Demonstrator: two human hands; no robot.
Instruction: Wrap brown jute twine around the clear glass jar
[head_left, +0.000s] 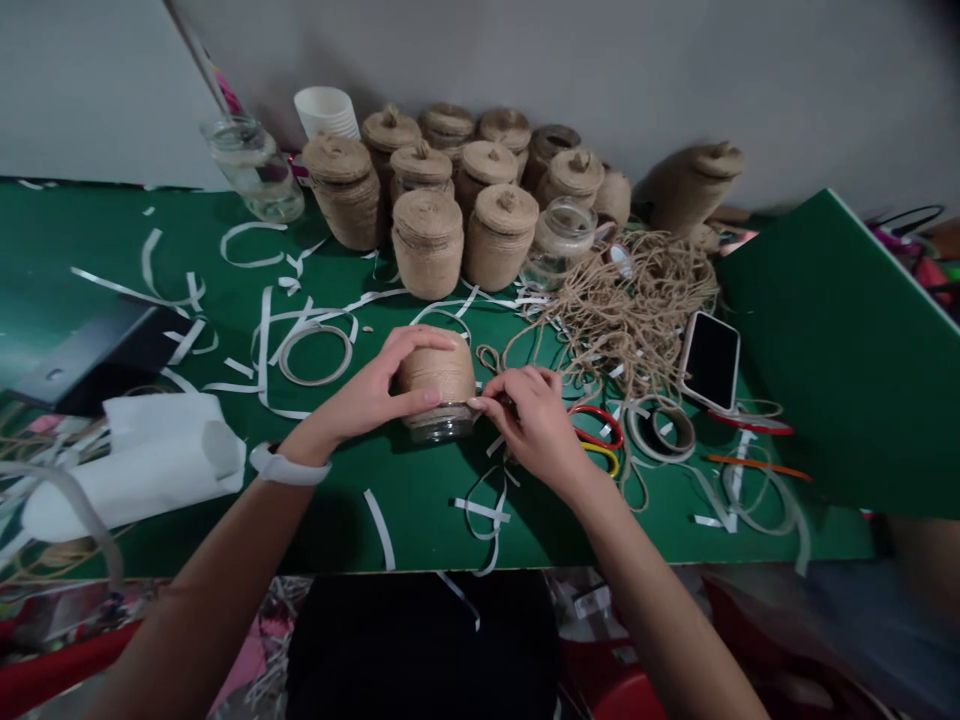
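Observation:
My left hand (390, 385) is wrapped round a glass jar (442, 372) whose body is covered in coiled tan twine. The jar lies tipped, its bare glass mouth facing me. Pinched at the thumb and finger of my right hand (529, 410), close to the jar's neck, is what looks like the end of the twine (491, 362); the fingers hide part of it. Just right of that hand are scissors (604, 430) with red and yellow handles. A tangled heap of loose twine (637, 300) lies beyond.
Several twine-wrapped lidded jars (427, 245) stand along the wall beside a bare glass jar (559, 240). A phone (710, 362) and a tape roll (661, 430) lie to the right. White strips (379, 530) litter the green table (600, 535). A white roll (142, 470) lies left.

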